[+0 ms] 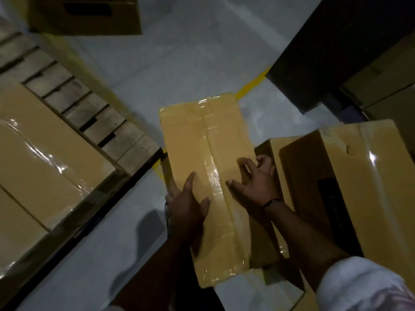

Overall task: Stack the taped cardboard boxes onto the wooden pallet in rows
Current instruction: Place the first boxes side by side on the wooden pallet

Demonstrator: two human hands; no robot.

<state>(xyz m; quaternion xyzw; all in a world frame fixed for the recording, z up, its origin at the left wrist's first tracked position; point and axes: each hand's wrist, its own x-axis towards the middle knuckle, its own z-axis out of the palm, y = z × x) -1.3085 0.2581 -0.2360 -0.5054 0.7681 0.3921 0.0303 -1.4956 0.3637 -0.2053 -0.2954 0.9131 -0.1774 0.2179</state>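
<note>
The left hand [188, 205] holds the near left edge of a long tan cardboard box [197, 140]: forefinger and thumb lie flat on its top face and the other fingers curl over the side. The right hand [253, 182], with a thin dark wristband [271, 201] and a white sleeve [359, 286] behind it, sits apart from the left at the same box's right edge. Its thumb is on the top and its fingers arch like a claw; whether they actually grip the cardboard cannot be told. A strip of glossy, wrinkled clear tape [211, 153] runs lengthwise down the box's centre seam and folds over both ends. Under this box lies a smooth pale grey floor [179, 63] in dim light, and a yellow painted floor line [253, 84] passes beyond its far end. Left of the box is a wooden pallet [89, 113] of rough, weathered slats with dark gaps between them. Taped tan cardboard boxes [45, 142] already sit on it, well apart from the held one, their tape shining. Just right of the box stands a large open-looking tan carton [359, 176] with creased, shiny tape. Farther right and beyond it a dark brown carton [336, 41] sits in shadow. Past the box's far end, to the left, is a brown carton with a cut-out hand slot [89, 14].
</note>
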